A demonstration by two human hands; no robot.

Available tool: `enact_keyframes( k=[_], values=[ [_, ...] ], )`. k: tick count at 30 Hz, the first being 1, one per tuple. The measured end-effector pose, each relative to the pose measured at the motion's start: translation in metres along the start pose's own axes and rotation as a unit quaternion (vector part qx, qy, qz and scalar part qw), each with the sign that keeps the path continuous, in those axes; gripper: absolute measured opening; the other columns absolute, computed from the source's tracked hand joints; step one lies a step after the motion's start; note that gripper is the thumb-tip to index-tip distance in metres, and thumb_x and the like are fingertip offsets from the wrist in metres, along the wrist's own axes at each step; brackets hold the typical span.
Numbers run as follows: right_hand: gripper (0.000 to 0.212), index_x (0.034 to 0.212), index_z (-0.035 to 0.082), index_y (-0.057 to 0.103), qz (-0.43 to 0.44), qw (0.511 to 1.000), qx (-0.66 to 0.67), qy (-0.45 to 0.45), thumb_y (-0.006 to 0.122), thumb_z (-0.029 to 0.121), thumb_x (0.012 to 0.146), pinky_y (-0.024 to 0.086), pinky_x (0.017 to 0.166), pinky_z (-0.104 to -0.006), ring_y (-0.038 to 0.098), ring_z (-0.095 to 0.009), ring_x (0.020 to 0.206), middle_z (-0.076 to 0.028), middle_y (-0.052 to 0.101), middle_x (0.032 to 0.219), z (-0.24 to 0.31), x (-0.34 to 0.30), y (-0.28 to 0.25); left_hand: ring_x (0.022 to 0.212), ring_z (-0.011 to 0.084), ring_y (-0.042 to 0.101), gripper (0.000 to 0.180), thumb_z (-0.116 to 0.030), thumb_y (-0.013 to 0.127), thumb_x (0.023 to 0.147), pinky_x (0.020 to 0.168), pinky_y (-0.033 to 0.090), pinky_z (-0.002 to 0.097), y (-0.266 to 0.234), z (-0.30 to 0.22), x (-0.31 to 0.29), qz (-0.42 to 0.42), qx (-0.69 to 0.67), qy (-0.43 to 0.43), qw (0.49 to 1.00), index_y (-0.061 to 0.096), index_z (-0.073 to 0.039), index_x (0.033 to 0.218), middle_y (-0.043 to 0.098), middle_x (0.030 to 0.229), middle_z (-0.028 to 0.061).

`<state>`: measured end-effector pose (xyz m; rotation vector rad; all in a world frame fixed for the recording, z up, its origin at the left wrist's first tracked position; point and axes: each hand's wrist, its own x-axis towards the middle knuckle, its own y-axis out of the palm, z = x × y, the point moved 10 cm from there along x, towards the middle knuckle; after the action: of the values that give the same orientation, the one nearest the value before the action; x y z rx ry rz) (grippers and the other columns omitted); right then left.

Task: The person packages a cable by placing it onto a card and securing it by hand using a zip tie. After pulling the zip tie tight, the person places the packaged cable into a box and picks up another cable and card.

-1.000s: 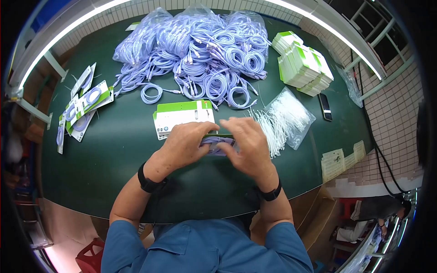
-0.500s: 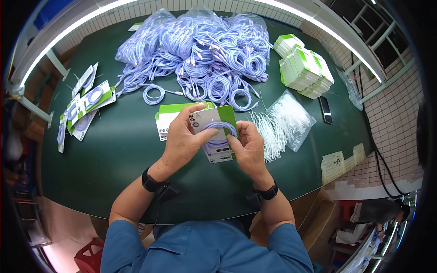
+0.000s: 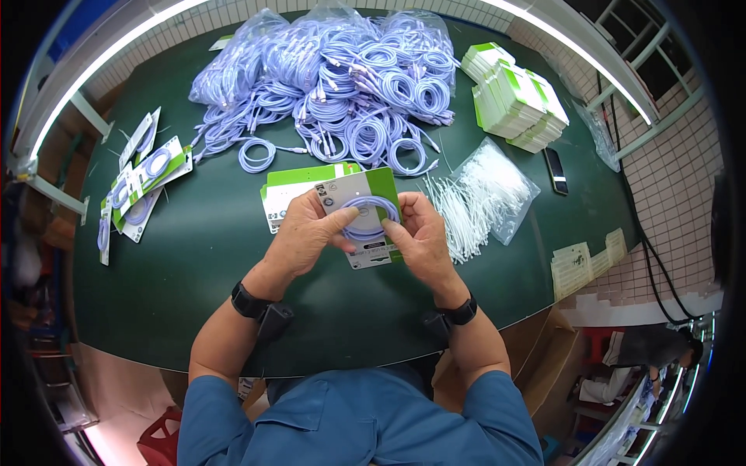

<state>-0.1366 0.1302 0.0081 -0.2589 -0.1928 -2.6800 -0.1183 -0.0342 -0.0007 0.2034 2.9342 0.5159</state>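
Dark green table (image 3: pixel 179 279) — purple cable heap (image 3: pixel 334 93), carded cables (image 3: pixel 155 163), card stacks (image 3: pixel 517 105), white ties (image 3: pixel 458 225), black phone (image 3: pixel 556 171)

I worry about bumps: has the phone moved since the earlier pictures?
No. Against the worn paper nearer the person, the phone keeps its place; both merely sit slightly higher in the picture, so the view likely shifted.

Bright; white tubes (image 3: pixel 633 102) glaring past table's (image 3: pixel 194 295) far L & R sides, fisheye bend + blk vignette well outside it.
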Motion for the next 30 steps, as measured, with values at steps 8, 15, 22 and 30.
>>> enact_keyframes(
  k=[8,15,22,30],
  values=[
    [0.015,0.103,0.0,0.075,-0.084,0.914,-0.38,0.111,0.078,0.009,0.091,0.055,0.085,-0.0275,0.069,-0.013,0.095,-0.008,0.074,0.104,0.017,0.011,-0.084,0.095,0.018,0.075,0.031,-0.002,0.068,0.101,0.068,0.065,0.0286,-0.015,-0.053,-0.02,-0.031,0.075,0.123,0.989,0.063,0.008,0.13,0.074,0.118,0.0142],
    [0.016,0.095,0.007,0.079,0.026,0.829,-0.558,0.023,0.084,0.012,0.081,0.056,0.082,-0.0369,0.069,-0.026,0.091,-0.01,0.072,0.093,-0.007,0.012,-0.071,0.101,0.02,0.074,0.032,0.0,0.07,0.1,0.072,0.066,0.0301,-0.019,-0.061,-0.022,-0.071,0.063,0.199,0.975,0.062,0.008,0.13,0.072,0.118,0.0148],
    [0.012,0.092,0.005,0.074,0.088,0.81,-0.58,0.003,0.079,0.014,0.086,0.056,0.084,-0.0442,0.067,-0.033,0.096,-0.011,0.068,0.092,-0.028,0.019,-0.053,0.1,0.0191,0.073,0.028,0.0,0.07,0.1,0.073,0.066,0.0301,-0.014,-0.062,-0.022,-0.051,0.078,0.208,0.974,0.062,0.006,0.126,0.072,0.115,0.0139],
    [0.01,0.096,0.005,0.066,0.032,0.784,-0.614,-0.09,0.073,0.011,0.093,0.055,0.082,-0.044,0.067,-0.034,0.09,-0.012,0.066,0.092,-0.01,0.015,-0.034,0.102,0.0181,0.072,0.022,-0.001,0.069,0.101,0.077,0.065,0.03,-0.02,-0.067,-0.025,-0.069,0.061,0.249,0.964,0.061,0.004,0.121,0.072,0.116,0.015]
  ],
)
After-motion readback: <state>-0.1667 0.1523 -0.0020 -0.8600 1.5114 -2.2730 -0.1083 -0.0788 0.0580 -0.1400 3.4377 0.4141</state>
